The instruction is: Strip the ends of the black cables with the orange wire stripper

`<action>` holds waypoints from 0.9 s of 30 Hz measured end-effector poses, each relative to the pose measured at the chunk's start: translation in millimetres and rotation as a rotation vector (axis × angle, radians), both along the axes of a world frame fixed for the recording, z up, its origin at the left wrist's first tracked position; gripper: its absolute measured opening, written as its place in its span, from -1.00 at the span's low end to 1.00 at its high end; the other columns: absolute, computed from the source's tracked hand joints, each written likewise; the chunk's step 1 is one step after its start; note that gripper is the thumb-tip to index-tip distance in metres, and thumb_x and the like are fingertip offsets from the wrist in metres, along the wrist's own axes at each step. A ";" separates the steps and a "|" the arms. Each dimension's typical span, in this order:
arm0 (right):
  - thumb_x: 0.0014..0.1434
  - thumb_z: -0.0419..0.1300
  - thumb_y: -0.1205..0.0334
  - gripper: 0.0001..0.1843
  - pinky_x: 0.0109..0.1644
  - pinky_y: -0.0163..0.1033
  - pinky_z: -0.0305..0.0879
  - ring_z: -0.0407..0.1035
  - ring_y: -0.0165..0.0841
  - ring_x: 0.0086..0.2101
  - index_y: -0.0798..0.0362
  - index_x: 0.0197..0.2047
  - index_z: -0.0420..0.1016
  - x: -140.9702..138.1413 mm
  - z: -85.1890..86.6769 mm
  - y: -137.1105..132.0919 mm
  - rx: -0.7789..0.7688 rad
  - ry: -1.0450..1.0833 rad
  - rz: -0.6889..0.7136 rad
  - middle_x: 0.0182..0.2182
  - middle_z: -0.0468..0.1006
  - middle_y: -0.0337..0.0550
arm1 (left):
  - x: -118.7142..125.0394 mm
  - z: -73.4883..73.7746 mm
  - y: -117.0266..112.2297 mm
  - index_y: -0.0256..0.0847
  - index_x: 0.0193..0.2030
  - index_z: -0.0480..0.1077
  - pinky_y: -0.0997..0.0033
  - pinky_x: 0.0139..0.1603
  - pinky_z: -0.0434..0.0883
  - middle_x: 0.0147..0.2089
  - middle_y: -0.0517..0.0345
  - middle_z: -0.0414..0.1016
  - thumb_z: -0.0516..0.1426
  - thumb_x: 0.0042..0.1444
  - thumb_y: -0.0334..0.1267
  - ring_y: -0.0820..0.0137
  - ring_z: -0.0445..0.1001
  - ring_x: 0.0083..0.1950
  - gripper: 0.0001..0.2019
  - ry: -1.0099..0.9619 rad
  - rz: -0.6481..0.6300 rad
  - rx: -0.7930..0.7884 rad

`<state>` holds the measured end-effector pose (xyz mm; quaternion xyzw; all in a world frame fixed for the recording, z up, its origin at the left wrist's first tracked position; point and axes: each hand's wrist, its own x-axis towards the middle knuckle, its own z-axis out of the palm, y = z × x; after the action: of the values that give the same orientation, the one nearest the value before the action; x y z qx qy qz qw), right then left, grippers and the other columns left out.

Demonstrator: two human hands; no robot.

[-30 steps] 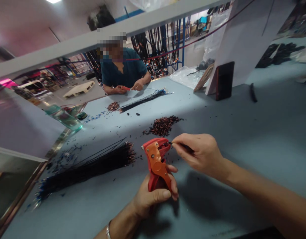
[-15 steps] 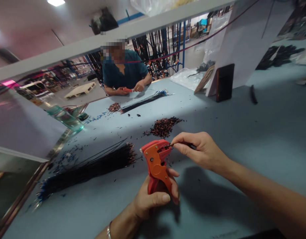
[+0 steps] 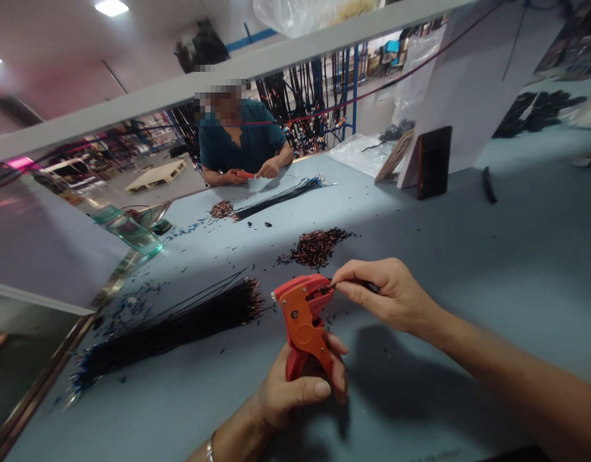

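Note:
My left hand [image 3: 295,391] is wrapped round the handles of a red and orange wire stripper [image 3: 302,317], held upright over the grey-blue table [image 3: 468,256]. My right hand [image 3: 382,292] pinches a short black wire [image 3: 360,284] and holds its tip in the stripper's jaws. A long bundle of black wires [image 3: 174,327] lies to the left of the tool. A small pile of cut dark and copper wire pieces [image 3: 317,246] lies just beyond my hands.
Across the table a person in a teal shirt [image 3: 242,138] handles a red tool beside another wire bundle [image 3: 276,196] and small pile [image 3: 221,208]. A dark phone [image 3: 434,160] leans on a white board at the right. A clear green container [image 3: 126,228] stands at the left.
The stripper and both hands have shifted slightly lower in view. The wire stays in the jaws and my grips are unchanged.

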<state>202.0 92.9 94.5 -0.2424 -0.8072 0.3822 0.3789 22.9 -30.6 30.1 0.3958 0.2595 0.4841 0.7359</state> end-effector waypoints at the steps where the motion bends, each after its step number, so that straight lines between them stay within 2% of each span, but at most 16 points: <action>1: 0.22 0.11 0.25 -0.80 -0.46 -0.40 0.13 0.22 -0.51 -0.54 0.11 -0.33 0.53 0.1 0.6 -0.3 -0.007 0.001 0.005 -0.56 0.44 -0.29 | 0.0 0.1 -0.1 -0.26 0.00 0.38 0.29 -0.26 0.33 -0.37 0.11 0.46 0.30 0.00 -0.20 0.37 0.44 -0.37 -0.57 -0.003 -0.004 0.000; 7: 0.22 0.11 0.26 -0.81 -0.45 -0.40 0.13 0.20 -0.51 -0.55 0.11 -0.33 0.53 0.7 2.5 -0.3 -0.059 0.029 0.037 -0.56 0.41 -0.30 | -0.3 -0.4 -1.0 -0.26 0.01 0.38 0.30 -0.24 0.34 -0.36 0.10 0.47 0.32 -0.01 -0.20 0.38 0.44 -0.36 -0.56 -0.015 -0.032 0.004; 21: 0.22 0.14 0.24 -0.82 -0.39 -0.38 0.23 0.31 -0.46 -0.47 0.09 -0.30 0.56 0.3 -0.6 1.7 -0.156 0.080 0.097 -0.48 0.50 -0.23 | -1.9 -1.3 -1.1 -0.25 0.00 0.38 0.28 -0.25 0.32 -0.38 0.11 0.45 0.31 -0.01 -0.18 0.37 0.43 -0.37 -0.56 0.000 -0.044 0.013; 27: 0.23 0.14 0.25 -0.82 -0.39 -0.38 0.23 0.31 -0.47 -0.47 0.11 -0.30 0.56 0.5 -0.6 1.3 -0.114 0.086 0.092 -0.49 0.51 -0.24 | -0.6 -0.3 -1.2 -0.25 -0.01 0.39 0.32 -0.26 0.32 -0.38 0.12 0.43 0.29 0.03 -0.23 0.39 0.43 -0.36 -0.62 -0.032 -0.044 0.024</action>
<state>202.5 94.2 93.9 -0.2096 -0.7775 0.4544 0.3808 22.3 -31.9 29.8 0.4025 0.2330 0.4771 0.7457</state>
